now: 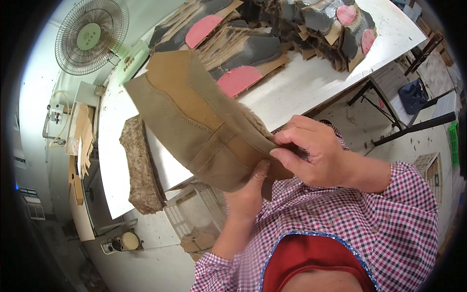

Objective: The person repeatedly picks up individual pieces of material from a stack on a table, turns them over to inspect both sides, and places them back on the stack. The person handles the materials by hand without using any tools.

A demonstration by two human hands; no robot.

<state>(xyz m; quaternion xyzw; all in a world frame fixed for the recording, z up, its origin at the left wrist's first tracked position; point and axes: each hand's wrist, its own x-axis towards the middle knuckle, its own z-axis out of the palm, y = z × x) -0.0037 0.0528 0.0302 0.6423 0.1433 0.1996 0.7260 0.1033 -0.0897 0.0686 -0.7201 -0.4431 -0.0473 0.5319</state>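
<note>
Brown panel (204,124), visible seams stitched, is slanting away from both grips.
The right grip (314,152) is pinching its edge, the left grip (245,198) clamping its lower end; beyond, fleecy pieces (245,47) are lying on the worktop (301,85), their stage unclear.

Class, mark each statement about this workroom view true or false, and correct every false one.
1. The left hand and the right hand both hold the stitched brown boot upper. True.
2. The fan has a square grille. False: its grille is round.
3. A furry brown piece lies left of the boot upper. True.
4. The patches on the stacked pieces are green. False: they are pink.
5. The plastic crate stands on the white table. False: it is below the tabletop.
</note>
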